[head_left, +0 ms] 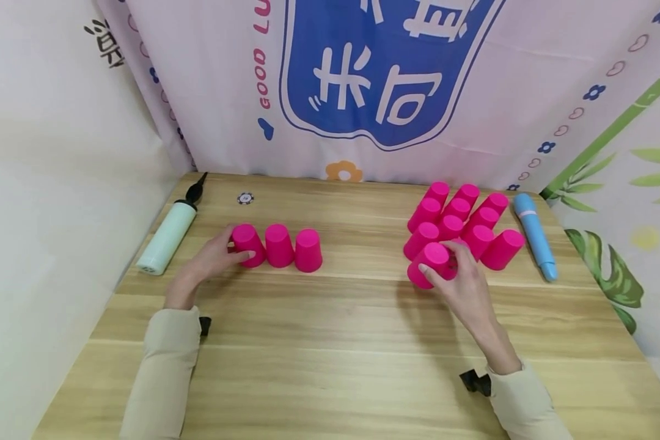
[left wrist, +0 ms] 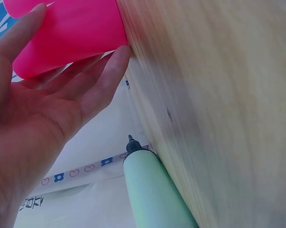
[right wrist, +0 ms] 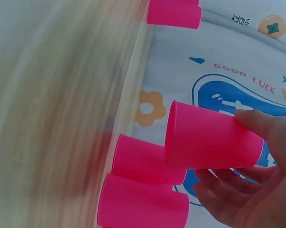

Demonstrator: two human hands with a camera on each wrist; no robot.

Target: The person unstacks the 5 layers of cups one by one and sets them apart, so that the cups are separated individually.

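Note:
Three pink cups stand upside down in a row on the left half of the table. My left hand (head_left: 217,252) holds the leftmost cup (head_left: 245,239), thumb on the near side and fingers round the far side; its rim is down at the tabletop in the left wrist view. Beside it stand the middle cup (head_left: 278,244) and the right cup (head_left: 308,250). Over on the right, my right hand (head_left: 462,284) grips another upside-down pink cup (right wrist: 211,137) between thumb and fingers, raised off the table. Behind it, several more pink cups (head_left: 484,218) stand in a close cluster, partly hidden by the hand.
A mint-green hand pump (head_left: 168,237) with a black nozzle lies at the left edge. At the right edge lies a blue pump-like tube (head_left: 535,235). A small round chip (head_left: 245,198) rests near the back. A printed cloth (head_left: 225,140) hangs behind the wooden table (head_left: 330,366).

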